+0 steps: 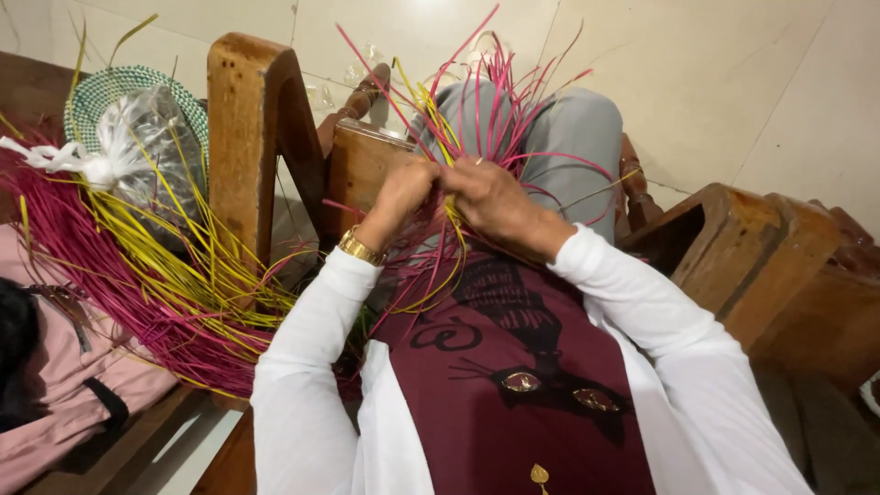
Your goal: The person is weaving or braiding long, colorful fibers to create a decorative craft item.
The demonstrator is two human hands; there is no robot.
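Together, two hands (pixel 449 197) on strips (pixel 486 101)

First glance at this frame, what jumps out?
The fan of pink and yellow strips at centre, spraying upward from where the left hand and right hand pinch them together over the lap. Next, the big loose bundle of the same strips on the wooden bench at left, with a clear plastic bag on a green woven disc behind it.

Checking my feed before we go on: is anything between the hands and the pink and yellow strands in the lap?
Nothing visible: left hand and right hand are both closed directly on the pink and yellow strands, no object between.
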